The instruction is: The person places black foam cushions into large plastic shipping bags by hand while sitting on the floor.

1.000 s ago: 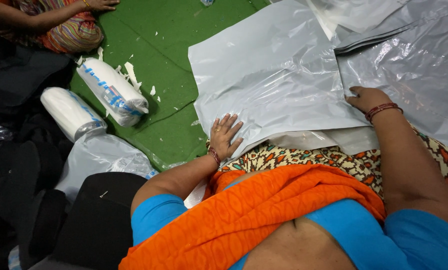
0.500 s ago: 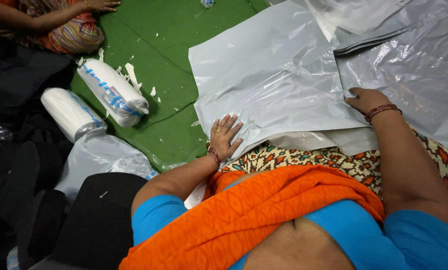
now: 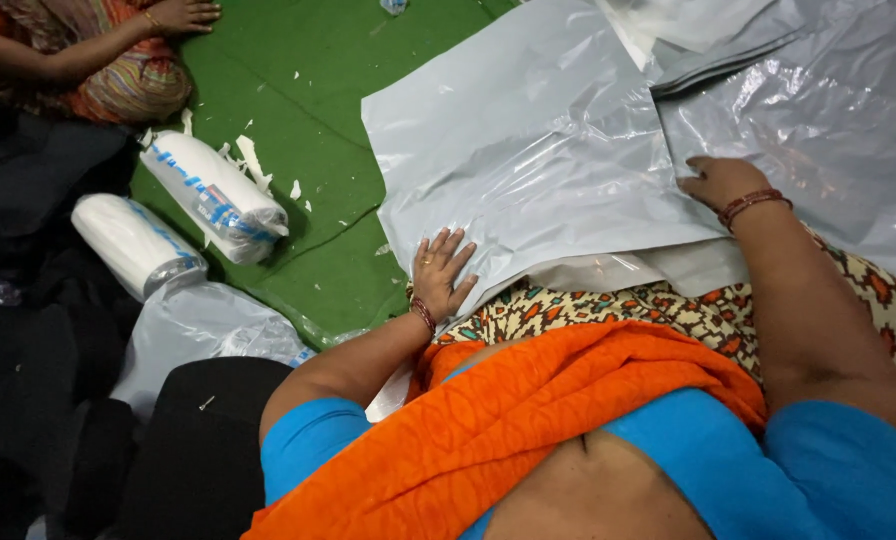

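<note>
- Left hand (image 3: pixel 442 270) flat, fingers spread, pressing the near-left corner of a grey plastic sheet (image 3: pixel 528 160); grasping nothing.
- Right hand (image 3: pixel 720 182) resting on the sheet's right edge, fingers curled; pinching the plastic or only pressing it, hard to tell.
- Sheet spread across the lap and onto the green floor mat (image 3: pixel 318 90), overlapping a second grey sheet (image 3: pixel 818 110) at right.
- Two white wrapped rolls (image 3: pixel 213 195) (image 3: pixel 133 240) by the mat's left edge, paper scraps beside.
- Another person's hand (image 3: pixel 180 14) at the mat's far-left corner.
</note>
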